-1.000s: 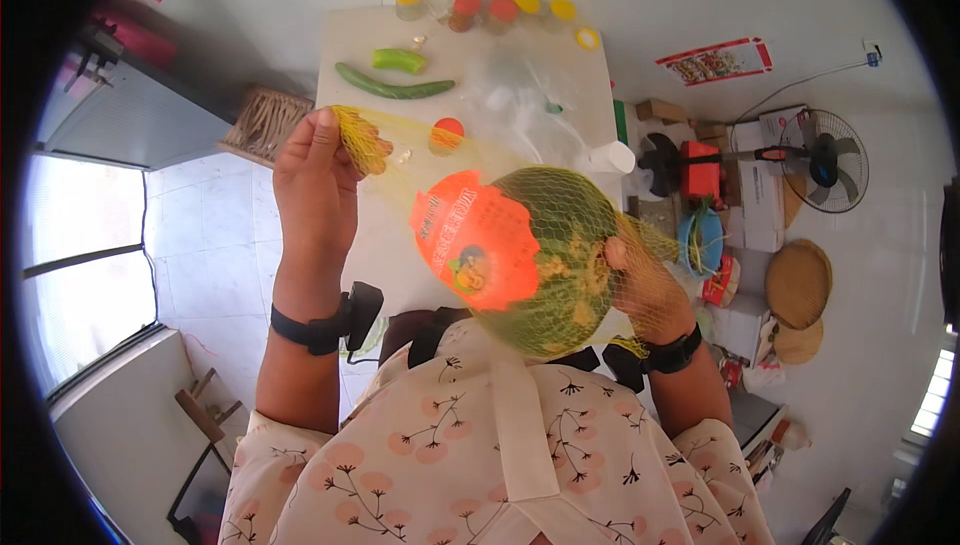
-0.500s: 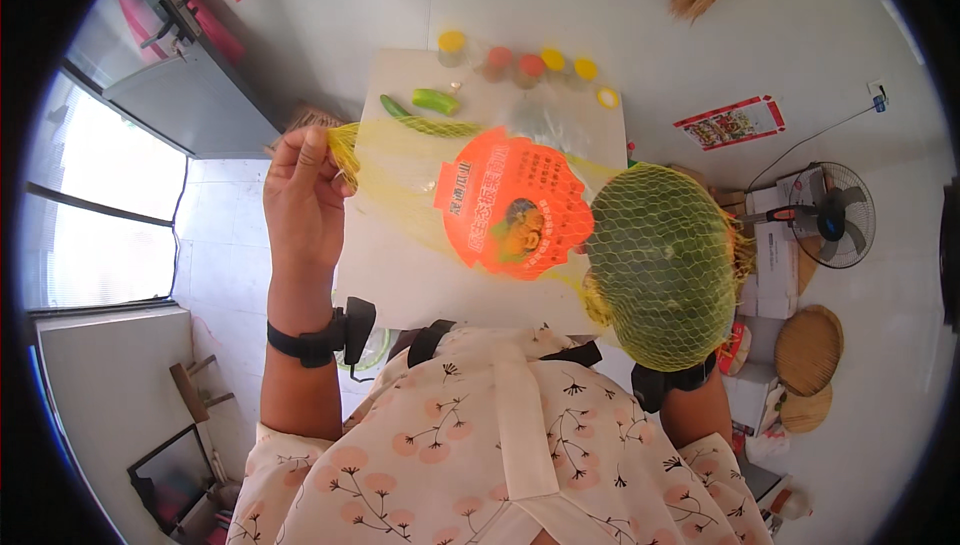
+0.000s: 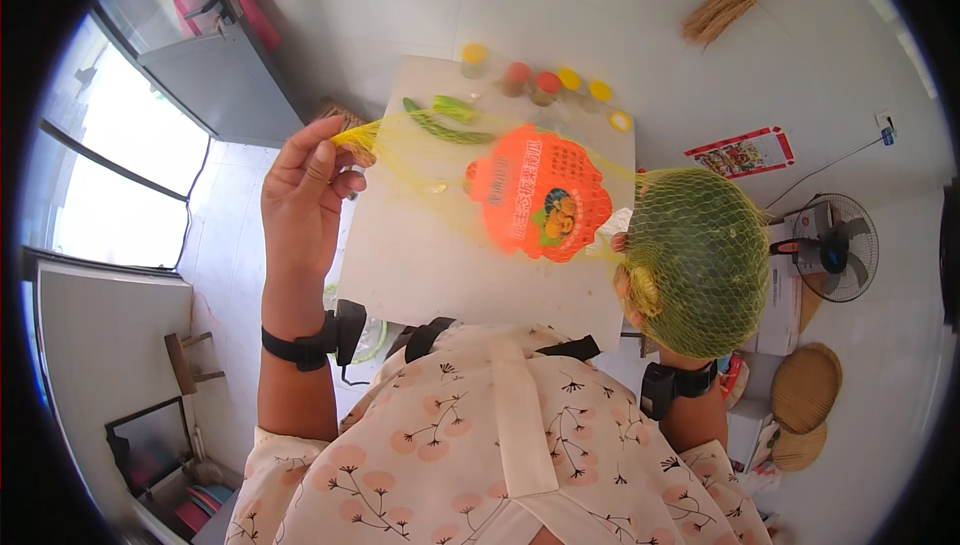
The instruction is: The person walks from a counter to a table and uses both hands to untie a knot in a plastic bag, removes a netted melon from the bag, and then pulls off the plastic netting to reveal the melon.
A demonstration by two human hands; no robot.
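A large dark green pumpkin [image 3: 705, 255] sits in a yellow mesh net bag [image 3: 415, 160], held up over the table's right edge. My left hand [image 3: 305, 180] pinches the gathered end of the net between thumb and fingers, stretching it out to the left. Under and behind the pumpkin is my right hand [image 3: 628, 295], mostly hidden; part of it shows through the mesh at the pumpkin's left side, bearing its weight. Between the hands, an orange label [image 3: 540, 195] with a pumpkin picture hangs on the net.
On the white table [image 3: 430, 265] lie a green cucumber [image 3: 445, 130] and a light green vegetable piece [image 3: 455, 108]. Several jars with yellow or red lids [image 3: 517, 75] line its far edge. A black fan [image 3: 832, 248] stands at right, above woven round trays [image 3: 806, 387].
The pumpkin has shifted right and turned a little, showing more of my right wrist and hand. The net has moved along with it. My left hand keeps its pinch, and the whole view has shifted slightly.
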